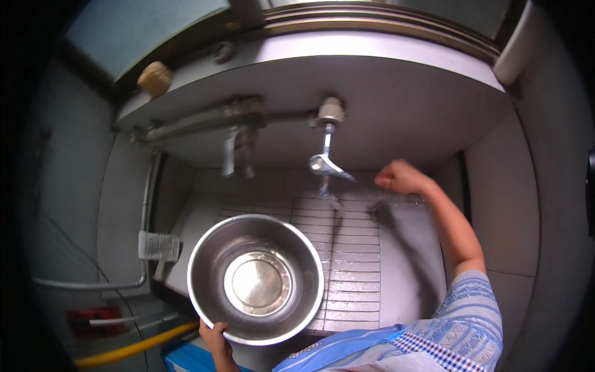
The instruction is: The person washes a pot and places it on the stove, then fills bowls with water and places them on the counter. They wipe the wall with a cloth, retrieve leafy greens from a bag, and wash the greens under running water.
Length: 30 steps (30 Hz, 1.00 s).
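My left hand (216, 343) grips the near-left rim of a round stainless steel basin (307, 283), thumb over the edge. The basin tilts a little, its mouth facing up at me. Its bottom shines, and I cannot tell whether it holds water. To the right of a chrome lever faucet (327, 139), my right hand (400, 177) is raised and blurred, its fingers curled in with nothing visible in them. It is apart from the faucet lever. Below both spreads a wet, light-coloured washing sink (409, 279) with a grid of grooves.
Blurred pipes and a second tap (229, 151) run along the back wall. A yellowish sponge-like lump (155, 79) sits on the window ledge (353, 45). At left, a pale cloth (159, 246) hangs over a metal pipe (147, 200). Below are a yellow hose (139, 345) and a blue box (190, 358).
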### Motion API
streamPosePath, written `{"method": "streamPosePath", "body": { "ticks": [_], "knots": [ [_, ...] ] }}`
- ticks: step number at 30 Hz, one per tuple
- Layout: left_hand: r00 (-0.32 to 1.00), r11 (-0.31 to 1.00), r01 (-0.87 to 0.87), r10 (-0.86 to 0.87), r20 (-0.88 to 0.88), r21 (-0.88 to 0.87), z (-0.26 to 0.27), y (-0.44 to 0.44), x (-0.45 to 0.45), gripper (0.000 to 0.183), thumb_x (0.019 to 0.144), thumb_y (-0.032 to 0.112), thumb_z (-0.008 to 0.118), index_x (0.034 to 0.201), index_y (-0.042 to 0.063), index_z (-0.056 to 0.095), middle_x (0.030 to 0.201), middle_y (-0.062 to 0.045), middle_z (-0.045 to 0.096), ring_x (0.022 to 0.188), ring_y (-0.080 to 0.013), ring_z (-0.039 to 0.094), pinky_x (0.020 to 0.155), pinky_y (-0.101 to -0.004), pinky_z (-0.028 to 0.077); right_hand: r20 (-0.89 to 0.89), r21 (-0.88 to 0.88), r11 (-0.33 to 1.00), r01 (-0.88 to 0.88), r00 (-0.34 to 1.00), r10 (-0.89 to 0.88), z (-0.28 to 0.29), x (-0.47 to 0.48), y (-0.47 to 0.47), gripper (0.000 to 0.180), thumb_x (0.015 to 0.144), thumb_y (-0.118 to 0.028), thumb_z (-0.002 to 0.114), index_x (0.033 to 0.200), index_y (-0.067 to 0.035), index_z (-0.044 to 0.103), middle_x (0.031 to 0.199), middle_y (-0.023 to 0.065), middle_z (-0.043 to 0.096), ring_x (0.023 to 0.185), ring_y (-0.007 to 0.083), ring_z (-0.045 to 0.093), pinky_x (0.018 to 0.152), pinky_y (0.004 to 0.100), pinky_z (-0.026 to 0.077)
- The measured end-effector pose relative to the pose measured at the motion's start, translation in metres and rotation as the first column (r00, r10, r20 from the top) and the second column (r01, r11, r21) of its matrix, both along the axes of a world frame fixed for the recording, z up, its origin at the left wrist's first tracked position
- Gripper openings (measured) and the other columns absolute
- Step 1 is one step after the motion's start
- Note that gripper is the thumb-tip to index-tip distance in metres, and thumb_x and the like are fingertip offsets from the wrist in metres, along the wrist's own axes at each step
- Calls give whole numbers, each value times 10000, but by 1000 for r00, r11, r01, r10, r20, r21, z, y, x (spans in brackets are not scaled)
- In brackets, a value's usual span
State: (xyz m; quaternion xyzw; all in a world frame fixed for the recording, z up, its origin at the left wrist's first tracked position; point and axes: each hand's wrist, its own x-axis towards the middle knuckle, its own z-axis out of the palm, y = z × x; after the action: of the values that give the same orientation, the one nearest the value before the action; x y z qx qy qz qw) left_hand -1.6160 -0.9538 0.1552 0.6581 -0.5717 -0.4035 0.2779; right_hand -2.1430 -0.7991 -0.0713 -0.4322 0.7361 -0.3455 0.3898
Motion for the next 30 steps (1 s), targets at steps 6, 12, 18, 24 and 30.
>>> {"method": "streamPosePath", "body": {
  "ticks": [6,12,18,24,30],
  "knots": [
    [993,1000,-16,17,-117,9,-6,3,17,477,567,-56,537,1042,-25,545,869,-51,593,711,-148,546,647,-260,448,-549,-752,626,-206,722,-421,250,-10,-131,122,826,-140,573,761,-37,570,653,136,569,611,318,567,565,414,446],
    [989,997,33,-23,-144,66,4,-1,33,469,592,-65,530,1060,-39,532,893,-73,596,748,-169,557,700,-274,459,-898,-436,821,-369,239,-369,294,14,-283,304,832,-167,580,1128,-98,566,1135,117,573,979,301,587,802,395,499],
    [991,997,36,-26,-133,72,4,-3,38,446,609,-42,529,1054,-13,531,868,-49,560,747,-158,523,723,-270,436,-853,-336,940,-62,444,-276,301,5,-221,166,797,-125,538,890,-29,636,909,147,593,902,259,568,704,362,518],
    [996,988,-5,19,-85,156,4,-13,47,539,636,-30,508,1174,-47,478,970,-106,566,823,-196,549,775,-296,447,-485,-679,695,235,566,-666,163,-17,0,251,768,-148,676,986,-27,646,870,105,654,667,165,605,562,290,498],
    [996,980,-62,72,-46,189,3,-19,52,590,630,-5,514,1213,-46,435,1015,-130,552,870,-228,551,807,-313,443,-19,223,330,917,342,-939,-88,17,96,349,736,-58,686,1075,-16,616,914,101,644,707,149,608,503,272,488]
  ]
}}
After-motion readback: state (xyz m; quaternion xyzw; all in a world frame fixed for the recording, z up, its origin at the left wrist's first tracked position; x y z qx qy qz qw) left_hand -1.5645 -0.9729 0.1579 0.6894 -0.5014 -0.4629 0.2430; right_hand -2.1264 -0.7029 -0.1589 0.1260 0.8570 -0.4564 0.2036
